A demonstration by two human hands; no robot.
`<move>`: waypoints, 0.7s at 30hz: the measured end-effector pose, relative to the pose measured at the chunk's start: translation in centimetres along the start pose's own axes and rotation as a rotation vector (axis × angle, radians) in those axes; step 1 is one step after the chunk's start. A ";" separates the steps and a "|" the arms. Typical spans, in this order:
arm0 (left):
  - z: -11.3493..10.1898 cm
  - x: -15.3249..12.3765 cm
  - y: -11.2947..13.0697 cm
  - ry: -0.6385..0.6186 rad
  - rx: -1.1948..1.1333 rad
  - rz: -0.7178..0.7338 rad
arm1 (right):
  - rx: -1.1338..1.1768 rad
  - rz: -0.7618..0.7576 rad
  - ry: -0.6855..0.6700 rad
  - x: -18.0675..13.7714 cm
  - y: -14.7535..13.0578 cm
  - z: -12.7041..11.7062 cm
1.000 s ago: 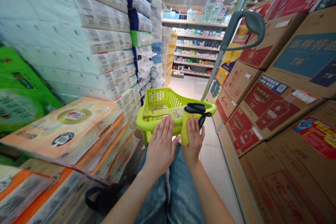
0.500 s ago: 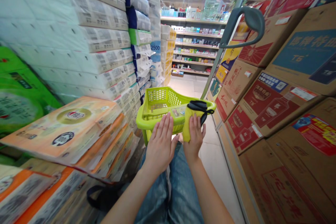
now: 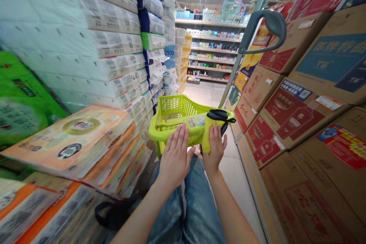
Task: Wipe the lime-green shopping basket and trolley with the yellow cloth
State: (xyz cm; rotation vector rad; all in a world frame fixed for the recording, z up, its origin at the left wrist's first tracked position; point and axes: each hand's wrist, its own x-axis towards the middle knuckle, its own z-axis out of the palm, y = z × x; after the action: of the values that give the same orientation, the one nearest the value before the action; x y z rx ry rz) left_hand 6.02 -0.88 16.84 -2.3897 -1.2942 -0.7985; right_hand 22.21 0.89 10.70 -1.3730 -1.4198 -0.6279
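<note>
A lime-green plastic shopping basket (image 3: 171, 112) stands on the aisle floor in front of my knees. Its grey pull handle (image 3: 264, 32) rises up to the upper right. My left hand (image 3: 175, 156) lies flat with fingers stretched out against the basket's near wall. My right hand (image 3: 214, 146) presses with extended fingers on the basket's near right corner, just under a black fitting (image 3: 219, 115). Neither hand holds anything. The basket looks empty inside.
Stacked tissue and paper packs (image 3: 85, 57) wall the left side, with orange packs (image 3: 74, 141) low down. Cardboard boxes (image 3: 303, 110) are stacked on the right. A tiled aisle (image 3: 206, 93) leads to product shelves (image 3: 214, 49) at the back. A black strap (image 3: 111, 215) lies by my leg.
The basket and both hands have shifted slightly to the right. My right hand's fingers have spread a little more on the corner.
</note>
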 end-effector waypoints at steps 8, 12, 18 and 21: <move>-0.1 0.1 -0.1 -0.017 0.012 0.004 | -0.051 -0.101 -0.016 -0.3 1.8 -0.3; 0.0 0.1 0.0 -0.013 0.014 -0.005 | -0.044 0.128 0.028 0.5 1.4 0.2; 0.1 -0.1 -0.1 0.007 -0.001 0.012 | 0.016 -0.248 -0.082 -1.2 -2.0 0.5; 0.0 0.0 -0.1 -0.004 0.003 0.009 | -0.032 -0.271 -0.052 -1.0 0.5 0.3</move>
State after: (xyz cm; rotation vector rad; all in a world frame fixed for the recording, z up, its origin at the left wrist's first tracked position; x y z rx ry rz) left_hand 5.91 -0.81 16.79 -2.3940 -1.2838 -0.7888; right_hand 22.43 0.82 9.53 -1.2383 -1.6600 -0.7974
